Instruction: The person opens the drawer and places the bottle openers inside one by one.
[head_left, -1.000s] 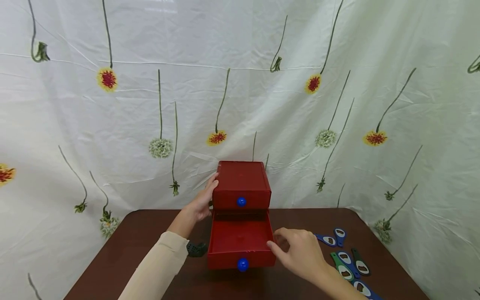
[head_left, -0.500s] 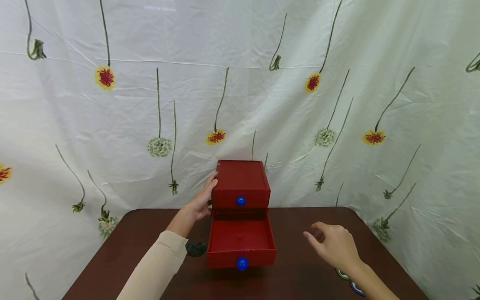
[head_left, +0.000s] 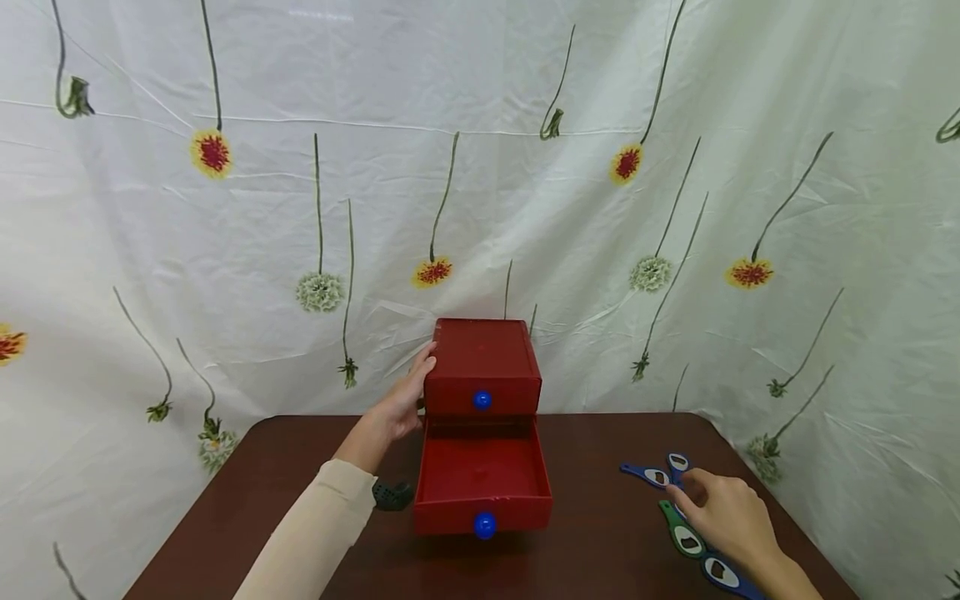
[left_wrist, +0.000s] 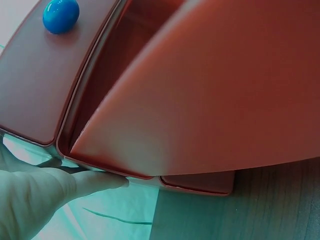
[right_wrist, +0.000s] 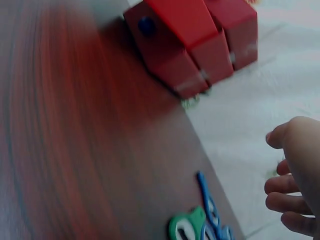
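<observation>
Box (head_left: 483, 348) is on the table (head_left: 592, 508), between the hands: touching the left hand (head_left: 399, 408), well apart from the right hand (head_left: 726, 512). Left hand lies along its left side, thumb extended, fingers not curled round anything I can see. Right hand has nothing in its grasp, fingers loosely bent, over the openers; can't tell if the fingertips touch one.

Counts: 1 box. 2 drawers, upper drawer (head_left: 450, 398) in, lower drawer (head_left: 450, 518) pulled out. 2 blue knobs (head_left: 484, 525), one per drawer. Openers: 1 green opener (head_left: 679, 530), at least 3 blue openers (head_left: 637, 472); right hand hides part of the group.
</observation>
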